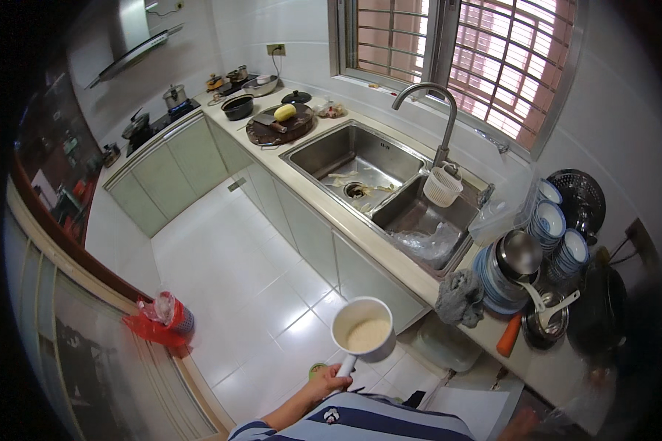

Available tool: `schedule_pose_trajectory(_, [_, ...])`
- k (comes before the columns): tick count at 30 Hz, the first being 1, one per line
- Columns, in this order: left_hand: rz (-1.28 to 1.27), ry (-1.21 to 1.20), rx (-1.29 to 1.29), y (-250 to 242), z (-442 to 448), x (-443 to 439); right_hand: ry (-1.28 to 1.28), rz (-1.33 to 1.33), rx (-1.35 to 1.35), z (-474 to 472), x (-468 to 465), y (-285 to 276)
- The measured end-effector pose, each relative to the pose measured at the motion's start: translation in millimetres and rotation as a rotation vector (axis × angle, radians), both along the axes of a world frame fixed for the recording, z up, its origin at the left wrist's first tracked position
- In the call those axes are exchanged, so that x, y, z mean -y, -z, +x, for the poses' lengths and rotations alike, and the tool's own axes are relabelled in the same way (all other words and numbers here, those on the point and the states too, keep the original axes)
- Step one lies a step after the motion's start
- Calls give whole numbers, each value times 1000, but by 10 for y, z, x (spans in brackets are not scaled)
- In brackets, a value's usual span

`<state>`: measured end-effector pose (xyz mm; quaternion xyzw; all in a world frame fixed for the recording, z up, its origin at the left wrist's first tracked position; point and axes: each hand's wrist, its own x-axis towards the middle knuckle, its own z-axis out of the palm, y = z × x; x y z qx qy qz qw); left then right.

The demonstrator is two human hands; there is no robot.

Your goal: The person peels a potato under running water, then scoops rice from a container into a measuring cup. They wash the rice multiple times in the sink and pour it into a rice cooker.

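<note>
My left hand (331, 380) grips the handle of a white saucepan (363, 329), held upright over the floor before my body. A pale, grainy layer, perhaps rice, lies in the bottom of the pan. Low at the right, my right hand (521, 423) is dim and blurred beside the counter's lower edge; whether it holds anything cannot be made out. Beyond the pan is a double steel sink (386, 212) with vegetable peelings in the left basin. A clear plastic bag (433, 242) lies in the right basin, and a white strainer basket (443, 186) hangs below the faucet (449, 110).
Stacked bowls (549, 219), plates (488, 284), a carrot (509, 335) and a grey cloth (459, 297) crowd the right counter. A cleaver (270, 121) and a peeled potato (284, 113) rest on the round chopping board (295, 129). A red-bagged bin (183, 322) stands at the left.
</note>
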<state>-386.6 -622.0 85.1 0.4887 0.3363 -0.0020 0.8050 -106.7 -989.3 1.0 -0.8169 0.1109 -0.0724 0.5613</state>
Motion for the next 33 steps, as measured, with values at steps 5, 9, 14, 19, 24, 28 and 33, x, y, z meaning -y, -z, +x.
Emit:
schedule_pose_trajectory(5, [-311, -131, 287, -452, -399, -876, 295, 431, -380, -412, 162, 236])
schedule_pose_trajectory(9, [-388, -165, 343, -614, -645, -1534, 407, 655, -492, -731, -158, 285])
schedule_pose_trajectory(14, [-450, -176, 408, -603, -665, -2251, 508, 823, -514, -1130, -411, 171])
schedule_pose_trajectory(19, [-561, -75, 617, -630, -74, -2916, 303, 1224, -595, -1246, -880, 121])
schedule_pose_trajectory(24, [-561, -51, 585, -782, 760, -3523, 371, 1047, -421, -523, -1808, 238])
schedule_pose_trajectory(28, [-460, -16, 472, -1036, 1373, -3894, -460, 470, -865, -129, -2663, -488])
schedule_pose_trajectory(33, [-343, 100, 337, -1076, 2117, -4359, -1184, 415, -514, 1086, -4547, -1521])
